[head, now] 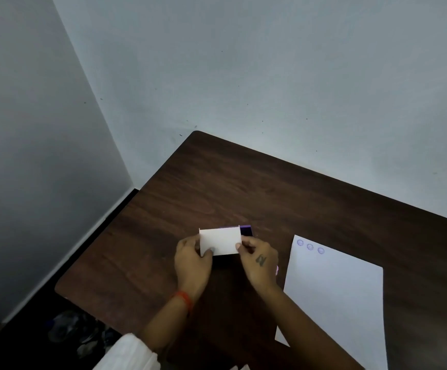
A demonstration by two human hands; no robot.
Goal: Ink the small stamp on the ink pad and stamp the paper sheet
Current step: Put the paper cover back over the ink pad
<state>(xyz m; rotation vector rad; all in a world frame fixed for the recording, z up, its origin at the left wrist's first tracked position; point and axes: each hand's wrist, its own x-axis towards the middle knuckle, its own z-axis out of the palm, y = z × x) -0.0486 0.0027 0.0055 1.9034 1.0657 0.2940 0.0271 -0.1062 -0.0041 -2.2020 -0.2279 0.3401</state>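
Note:
Both my hands hold a white lid over the ink pad, whose dark purple edge shows at the lid's right end. My left hand grips the lid's left end, thumb on its front. My right hand pinches its right end. A small pink thing, perhaps the stamp, peeks out under my right hand; I cannot tell for sure. The white paper sheet lies to the right with three round purple stamp marks along its top left.
The dark wooden table stands in a corner against grey walls. Its left edge drops to a dark floor with shoes beside it. A white sleeve covers my left forearm near the bottom edge.

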